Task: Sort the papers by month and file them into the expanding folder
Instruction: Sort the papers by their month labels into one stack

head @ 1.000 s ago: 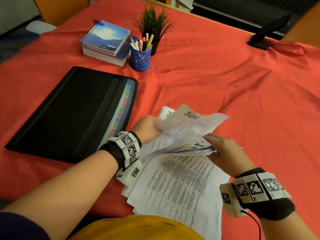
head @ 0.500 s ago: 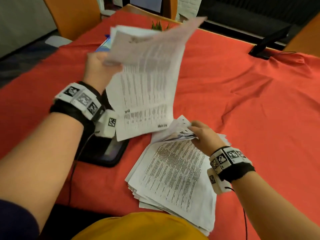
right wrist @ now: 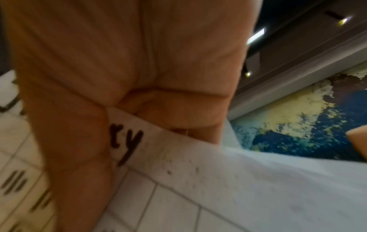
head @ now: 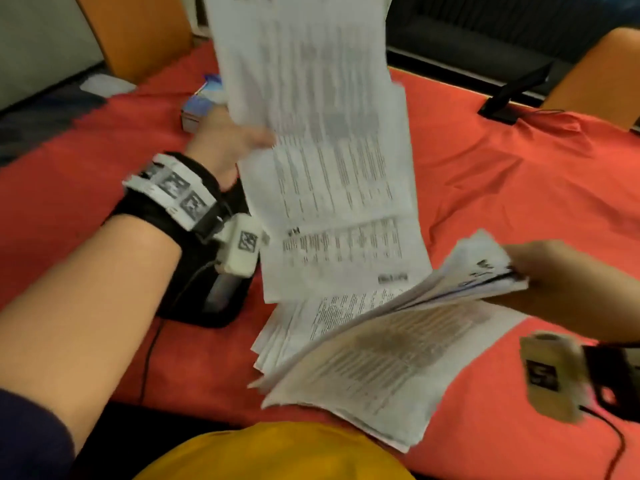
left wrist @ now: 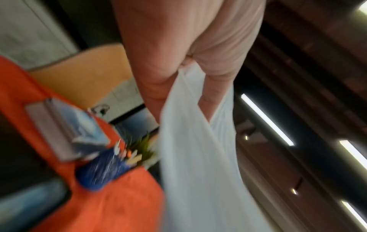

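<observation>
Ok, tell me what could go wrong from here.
1. The left hand pinches the raised sheets only at one edge; they flop and could slip or crease.
2. The right hand lifts one end of the paper stack, whose fanned edges may slide apart.
3. The hanging sheets might brush the blue pen cup and tip it.

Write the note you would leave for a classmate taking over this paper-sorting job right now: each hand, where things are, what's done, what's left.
Left hand: holds a few sheets raised above the table.
Right hand: grips one end of a bundle, lifting it off the stack.
The stack lies on the red cloth near you; the black folder lies to its left, mostly hidden behind the left arm.
Done: nothing visibly filed.
Left: sort the sheets by month and file them in the folder. Print is too blurred to read months.
</observation>
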Available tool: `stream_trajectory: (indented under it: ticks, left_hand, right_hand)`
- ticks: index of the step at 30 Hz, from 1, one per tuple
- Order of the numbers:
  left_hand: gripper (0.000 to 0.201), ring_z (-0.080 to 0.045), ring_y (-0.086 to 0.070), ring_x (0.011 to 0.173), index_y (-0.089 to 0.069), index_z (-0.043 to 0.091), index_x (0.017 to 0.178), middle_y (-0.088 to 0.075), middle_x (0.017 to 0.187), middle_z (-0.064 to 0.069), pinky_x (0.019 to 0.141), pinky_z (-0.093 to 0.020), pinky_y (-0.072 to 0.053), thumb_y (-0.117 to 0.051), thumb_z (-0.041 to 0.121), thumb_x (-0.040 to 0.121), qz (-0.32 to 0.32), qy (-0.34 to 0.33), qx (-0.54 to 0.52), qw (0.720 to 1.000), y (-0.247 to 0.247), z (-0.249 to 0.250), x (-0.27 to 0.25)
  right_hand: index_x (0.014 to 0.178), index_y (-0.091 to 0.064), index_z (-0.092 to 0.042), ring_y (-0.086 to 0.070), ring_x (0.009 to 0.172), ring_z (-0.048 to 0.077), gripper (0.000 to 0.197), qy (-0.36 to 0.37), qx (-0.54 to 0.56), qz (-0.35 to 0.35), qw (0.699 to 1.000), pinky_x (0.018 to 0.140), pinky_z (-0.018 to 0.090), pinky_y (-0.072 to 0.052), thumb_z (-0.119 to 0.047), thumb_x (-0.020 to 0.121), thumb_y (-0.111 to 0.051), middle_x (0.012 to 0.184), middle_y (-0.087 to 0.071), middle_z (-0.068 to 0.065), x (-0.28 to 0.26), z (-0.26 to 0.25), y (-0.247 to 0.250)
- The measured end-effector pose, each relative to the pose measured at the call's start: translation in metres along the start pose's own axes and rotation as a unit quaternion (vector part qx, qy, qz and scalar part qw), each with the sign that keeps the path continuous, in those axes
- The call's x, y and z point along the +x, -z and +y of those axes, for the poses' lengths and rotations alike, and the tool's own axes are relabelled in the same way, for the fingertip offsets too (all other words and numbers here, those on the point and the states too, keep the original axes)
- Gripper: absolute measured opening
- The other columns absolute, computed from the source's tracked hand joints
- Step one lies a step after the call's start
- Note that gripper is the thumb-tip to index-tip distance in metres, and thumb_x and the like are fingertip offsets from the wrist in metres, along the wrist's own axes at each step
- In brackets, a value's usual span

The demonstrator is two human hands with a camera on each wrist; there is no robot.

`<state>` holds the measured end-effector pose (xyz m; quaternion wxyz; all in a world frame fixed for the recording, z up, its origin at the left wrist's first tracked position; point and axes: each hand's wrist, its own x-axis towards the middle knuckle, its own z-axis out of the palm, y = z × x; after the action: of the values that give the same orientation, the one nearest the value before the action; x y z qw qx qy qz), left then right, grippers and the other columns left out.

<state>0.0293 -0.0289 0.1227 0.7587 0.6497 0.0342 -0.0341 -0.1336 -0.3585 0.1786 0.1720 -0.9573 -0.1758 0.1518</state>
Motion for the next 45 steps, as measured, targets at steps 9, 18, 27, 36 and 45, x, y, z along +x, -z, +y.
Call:
stream_trajectory:
  ticks: [9, 18, 27, 36, 45]
  left_hand:
    - [0.121, -0.023, -0.049, 0.123, 0.005, 0.017, 0.15, -0.044, 0.138, 0.0, 0.106, -0.043, -0.039, -0.08, 0.011, 0.065, -0.162, 0.101, 0.262, 0.946, -0.054, -0.2, -0.025]
    - [0.034, -0.022, -0.06, 0.104, -0.049, 0.017, 0.123, -0.059, 0.122, -0.012, 0.092, -0.038, -0.05, -0.051, 0.035, 0.094, -0.196, 0.179, 0.109, 0.958, -0.049, -0.172, -0.046]
    - [0.039, -0.022, -0.061, 0.1, -0.053, 0.003, 0.106, -0.06, 0.115, -0.005, 0.088, -0.039, -0.052, -0.063, 0.014, 0.07, -0.18, 0.14, 0.278, 0.933, -0.049, -0.186, -0.042]
    - [0.051, -0.025, -0.054, 0.115, -0.035, 0.006, 0.132, -0.053, 0.127, -0.009, 0.094, -0.033, -0.044, -0.06, 0.018, 0.09, -0.116, 0.233, 0.257, 0.931, -0.055, -0.199, -0.054]
    - [0.033, -0.022, -0.061, 0.102, -0.049, 0.01, 0.122, -0.062, 0.113, -0.002, 0.083, -0.033, -0.049, -0.057, 0.016, 0.09, -0.072, 0.176, 0.247, 0.95, -0.062, -0.199, -0.043]
  right_hand:
    - [0.105, -0.058, -0.043, -0.062, 0.091, -0.006, 0.056, -0.077, 0.095, -0.129, 0.984, 0.091, 0.028, -0.048, 0.003, 0.076, -0.071, 0.096, -0.069, -0.02, 0.083, 0.01, 0.01]
    - [0.133, -0.038, -0.008, -0.051, 0.115, 0.027, 0.061, -0.176, -0.091, -0.112, 0.974, 0.082, 0.028, -0.039, -0.009, 0.08, -0.068, 0.126, -0.055, 0.012, 0.178, 0.037, -0.084]
    - [0.136, -0.035, -0.002, -0.044, 0.124, 0.027, 0.066, -0.289, 0.11, 0.13, 0.942, 0.1, 0.03, -0.035, -0.015, 0.081, -0.069, 0.137, -0.045, 0.015, 0.139, 0.063, -0.098]
    - [0.09, -0.055, -0.008, -0.059, 0.074, 0.018, 0.012, -0.444, 0.27, -0.046, 0.853, 0.055, 0.021, -0.049, -0.019, 0.087, -0.06, 0.094, -0.063, 0.01, 0.042, 0.055, -0.181]
    - [0.106, -0.058, -0.009, -0.06, 0.082, 0.019, 0.028, -0.427, 0.256, 0.036, 0.866, 0.067, 0.03, -0.051, -0.025, 0.084, -0.063, 0.1, -0.064, 0.006, 0.04, 0.073, -0.182]
